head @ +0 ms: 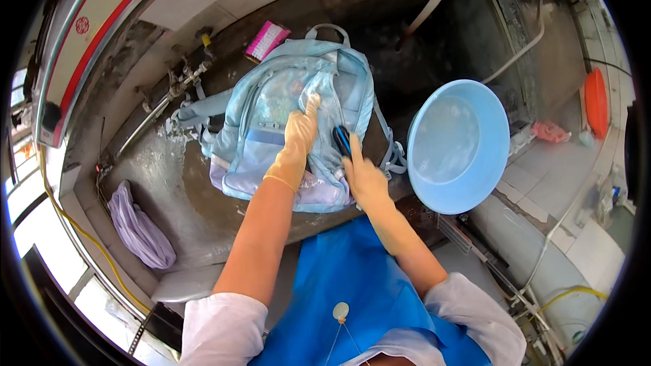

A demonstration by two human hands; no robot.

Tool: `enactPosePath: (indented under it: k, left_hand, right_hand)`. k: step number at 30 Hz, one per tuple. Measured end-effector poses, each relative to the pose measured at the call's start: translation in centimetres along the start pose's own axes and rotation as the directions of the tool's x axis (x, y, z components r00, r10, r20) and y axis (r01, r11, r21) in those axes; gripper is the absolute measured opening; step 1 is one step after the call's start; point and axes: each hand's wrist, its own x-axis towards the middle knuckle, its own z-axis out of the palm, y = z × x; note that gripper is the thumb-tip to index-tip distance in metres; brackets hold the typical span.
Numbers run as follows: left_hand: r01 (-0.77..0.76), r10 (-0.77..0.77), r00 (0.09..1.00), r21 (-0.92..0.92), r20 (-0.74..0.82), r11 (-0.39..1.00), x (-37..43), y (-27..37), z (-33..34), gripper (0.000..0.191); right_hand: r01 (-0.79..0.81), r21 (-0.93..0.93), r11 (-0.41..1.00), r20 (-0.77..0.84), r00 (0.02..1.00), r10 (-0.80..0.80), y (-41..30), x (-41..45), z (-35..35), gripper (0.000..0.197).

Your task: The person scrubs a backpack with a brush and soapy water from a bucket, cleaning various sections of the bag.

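A wet light-blue and lilac backpack (pixel 269 96) lies on the dark worktop in front of me, its grab handle pointing away. My left hand (pixel 302 129), in a pale latex glove, grips the fabric of the bag near its middle right, one finger stretched along it. Gloved too, my right hand (pixel 365 173) is closed around a black brush with a blue stripe (pixel 342 141), held against the right part of the bag. The underside of the brush is hidden. Suds show on the lower front panel.
Right of the bag a light-blue plastic basin (pixel 457 147) holds cloudy water. A tap with a hose (pixel 427 7) hangs over a dark sink behind. A pink-and-white scrub brush (pixel 267 40) sits beyond the bag. At left are metal pipes (pixel 175 89) and a folded lilac cloth (pixel 140 229).
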Motion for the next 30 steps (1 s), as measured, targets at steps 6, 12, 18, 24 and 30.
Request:
enactPosePath:
  k: [6, 12, 18, 24, 30]
  left_hand:
    - [-0.042, 0.045, 0.998, 0.051, -0.047, 0.998, 0.1, 0.6, 0.2, 0.106]
    - [-0.017, 0.016, 0.999, 0.039, 0.041, 0.999, -0.7, 0.2, 0.2, 0.112]
    - [-0.026, 0.022, 0.999, 0.079, 0.041, 0.997, 5.1, -6.5, -0.1, 0.109]
    - [-0.085, 0.089, 0.995, 0.082, -0.047, 0.993, 0.1, 1.1, 0.9, 0.107]
    - [-0.025, 0.025, 1.0, 0.008, 0.001, 1.0, 0.4, -1.2, 0.2, 0.104]
  right_hand:
    - [0.23, -0.046, 0.972, -0.26, 0.937, -0.234, -3.6, 11.4, -1.4, 0.063]
    - [0.061, -0.055, 0.997, -0.131, 0.989, -0.067, -1.0, 6.8, 0.1, 0.063]
    - [0.163, 0.022, 0.986, -0.008, 0.987, -0.163, -3.6, 5.0, 0.3, 0.065]
    - [0.213, -0.014, 0.977, -0.273, 0.939, -0.209, -3.2, 12.6, -2.4, 0.058]
    - [0.009, -0.057, 0.998, 0.11, 0.994, -0.003, 0.6, -0.8, -0.4, 0.066]
